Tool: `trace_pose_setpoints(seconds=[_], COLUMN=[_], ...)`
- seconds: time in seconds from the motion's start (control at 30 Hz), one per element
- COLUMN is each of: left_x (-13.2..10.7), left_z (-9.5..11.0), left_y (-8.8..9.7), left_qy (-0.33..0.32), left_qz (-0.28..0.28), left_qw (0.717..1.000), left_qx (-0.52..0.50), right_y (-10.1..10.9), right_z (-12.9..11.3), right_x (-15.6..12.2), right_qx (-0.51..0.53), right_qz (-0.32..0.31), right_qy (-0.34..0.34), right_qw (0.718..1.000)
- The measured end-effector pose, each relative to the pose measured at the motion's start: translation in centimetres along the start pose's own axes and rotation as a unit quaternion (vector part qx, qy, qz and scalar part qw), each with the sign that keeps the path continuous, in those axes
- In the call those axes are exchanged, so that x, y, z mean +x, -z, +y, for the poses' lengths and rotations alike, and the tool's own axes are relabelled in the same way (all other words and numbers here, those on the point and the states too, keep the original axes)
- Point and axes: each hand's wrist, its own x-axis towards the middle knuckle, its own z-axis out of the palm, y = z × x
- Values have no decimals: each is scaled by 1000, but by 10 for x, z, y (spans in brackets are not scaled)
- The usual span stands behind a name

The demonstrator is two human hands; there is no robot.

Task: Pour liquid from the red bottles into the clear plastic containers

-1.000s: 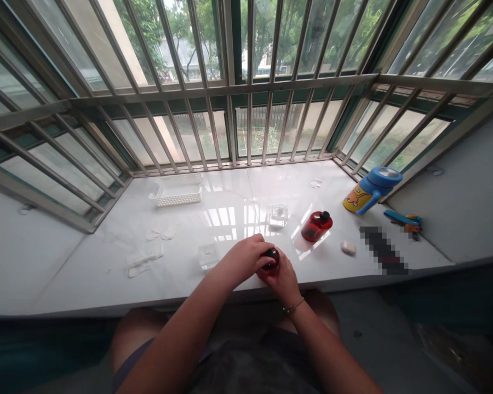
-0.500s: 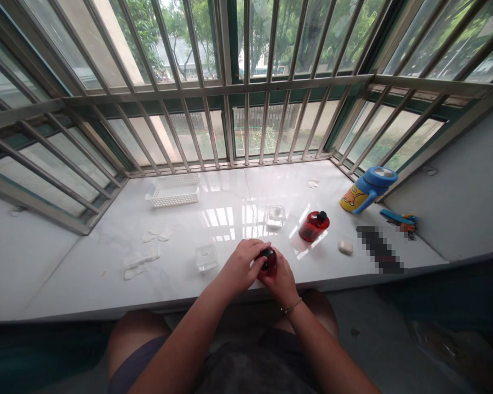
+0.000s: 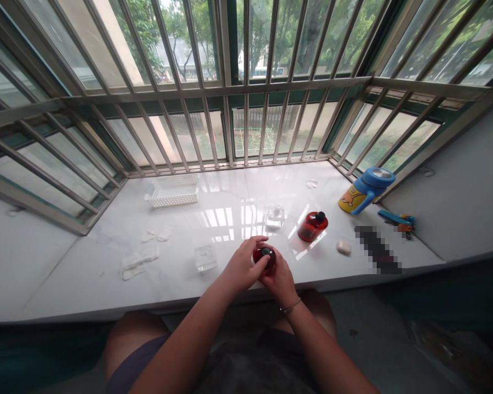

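Observation:
At the sill's front edge, a dark red, shiny bottle (image 3: 259, 253) is held between both of my hands, its dark top facing up at me. My left hand (image 3: 243, 267) curls over its near-left side, the thumb resting by the dark top. Wrapped around the right and lower side is my right hand (image 3: 282, 280), with a bracelet at its wrist. A second red bottle (image 3: 312, 227) with a black top stands just beyond, to the right. Clear square blocks, one left (image 3: 206, 258) and one behind (image 3: 275, 216), sit near my hands. My palms hide much of the held bottle.
A white perforated basket (image 3: 173, 198) is at the back left. Crumpled white strips (image 3: 140, 262) lie on the left. To the right are a small pale lump (image 3: 344, 248), a blue-and-yellow handled flask (image 3: 365, 191), a blue item (image 3: 390, 217) and a blurred dark object (image 3: 378, 249). Metal bars surround the sill.
My left fingers have lifted and loosened slightly over the bottle, so more of its red top shows. The right hand keeps its grip. The view has shifted a little.

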Motion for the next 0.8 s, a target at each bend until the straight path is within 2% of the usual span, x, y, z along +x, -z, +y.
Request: trace_pose_setpoints(seconds=[0.07,0.1,0.23,0.3,0.37,0.53,0.6,0.7,0.8], left_x=[-1,-1,1,2,2,0,1,5,7], left_z=[1,2,2,1,1,2,3,3,4], left_y=[0,0,-7,-7,-3,9,7,3,3], left_qy=[-27,-38,-13,7,9,-36,-44,-12,23], left_qz=[-28,-23,54,71,58,-32,-9,49,58], left_qw=[999,999,998,997,998,999,999,998,998], left_qx=[-2,2,15,9,-3,-8,13,29,21], right_y=[0,0,0,0,0,-1,-1,-2,-1], right_z=[1,1,0,-1,-2,2,4,5,3], right_x=[0,-1,-1,0,0,-1,-2,-3,-2], right_qx=[-3,-3,6,18,24,18,14,17,20], right_qz=[6,8,5,6,4,8,12,10,4], right_qy=[-1,-2,4,3,-2,-3,-4,-9,-16], right_qw=[1000,1000,1000,1000,1000,1000,1000,1000,1000])
